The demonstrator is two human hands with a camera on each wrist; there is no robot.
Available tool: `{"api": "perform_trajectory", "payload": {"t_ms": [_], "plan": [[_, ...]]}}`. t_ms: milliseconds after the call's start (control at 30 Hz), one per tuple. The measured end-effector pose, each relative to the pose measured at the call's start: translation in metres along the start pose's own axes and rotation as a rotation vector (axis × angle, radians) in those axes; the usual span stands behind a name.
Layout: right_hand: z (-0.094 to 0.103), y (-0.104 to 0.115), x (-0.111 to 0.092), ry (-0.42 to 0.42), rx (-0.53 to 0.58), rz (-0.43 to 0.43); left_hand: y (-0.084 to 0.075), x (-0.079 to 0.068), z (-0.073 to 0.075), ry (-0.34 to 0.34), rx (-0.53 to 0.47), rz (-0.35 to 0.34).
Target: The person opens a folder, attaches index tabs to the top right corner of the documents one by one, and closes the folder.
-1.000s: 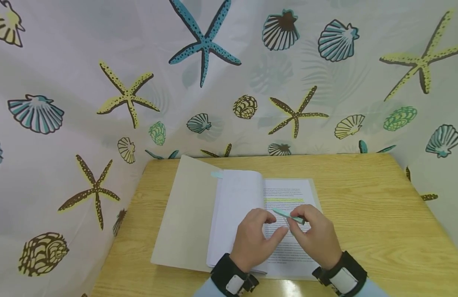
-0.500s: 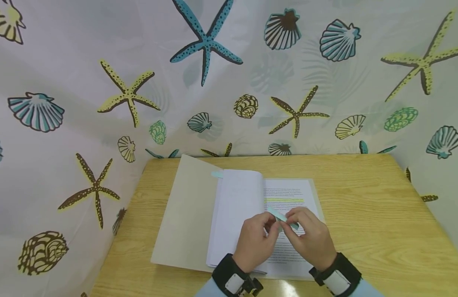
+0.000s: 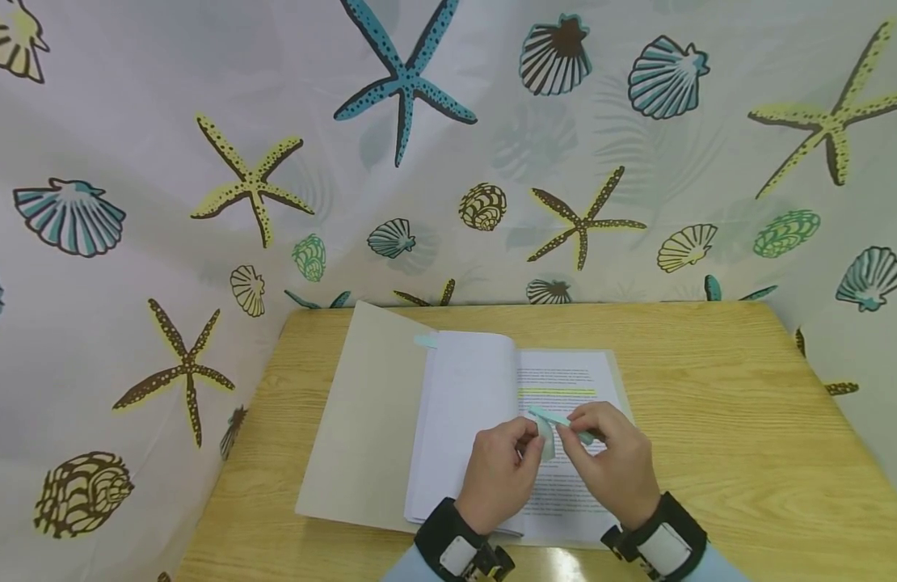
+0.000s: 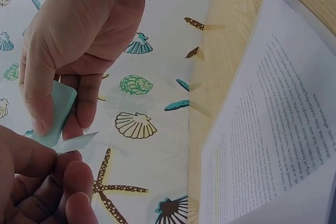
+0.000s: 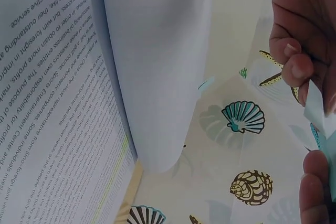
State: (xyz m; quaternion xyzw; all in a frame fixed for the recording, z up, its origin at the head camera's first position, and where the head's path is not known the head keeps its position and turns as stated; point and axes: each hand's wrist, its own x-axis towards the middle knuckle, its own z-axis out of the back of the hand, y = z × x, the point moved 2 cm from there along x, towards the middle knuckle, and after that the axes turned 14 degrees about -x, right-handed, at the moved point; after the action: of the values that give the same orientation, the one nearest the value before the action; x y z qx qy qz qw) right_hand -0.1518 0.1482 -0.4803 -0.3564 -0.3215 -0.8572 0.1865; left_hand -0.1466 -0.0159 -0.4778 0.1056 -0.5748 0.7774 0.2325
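A light teal sticky note pad (image 4: pixel 64 111) is pinched between the thumb and fingers of my left hand (image 3: pixel 498 469), as the left wrist view shows. With thumb and forefinger my right hand (image 3: pixel 617 461) pinches a slim teal sticky note (image 4: pixel 77 142), whose free end sticks out beside the pad. Whether that note is still attached to the pad, I cannot tell. Both hands are above an open bound document (image 3: pixel 565 493), over its printed right page. A yellow highlighted line (image 3: pixel 556 392) crosses that page above the hands.
The document's cover (image 3: pixel 364 420) lies folded out to the left, with turned white pages (image 3: pixel 463 388) beside it. A teal tab (image 3: pixel 425 341) sticks out at their upper left edge. Beneath is a wooden table (image 3: pixel 732 404). A cloth printed with starfish and shells (image 3: pixel 434 145) surrounds it.
My left hand, earlier spread and holding nothing, has come to pinch the sticky note pad. My right hand dipped toward it, then drew slightly back to the right with the note.
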Motion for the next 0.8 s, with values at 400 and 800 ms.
{"api": "perform_trajectory", "payload": {"t_ms": [400, 800], "plan": [[0.004, -0.002, 0.002, -0.027, 0.001, -0.017, 0.004, 0.000, -0.001, 0.005, -0.019, 0.020], [0.016, -0.014, 0.007, -0.026, -0.025, -0.077, 0.004, -0.002, -0.001, 0.008, -0.030, 0.069]]}}
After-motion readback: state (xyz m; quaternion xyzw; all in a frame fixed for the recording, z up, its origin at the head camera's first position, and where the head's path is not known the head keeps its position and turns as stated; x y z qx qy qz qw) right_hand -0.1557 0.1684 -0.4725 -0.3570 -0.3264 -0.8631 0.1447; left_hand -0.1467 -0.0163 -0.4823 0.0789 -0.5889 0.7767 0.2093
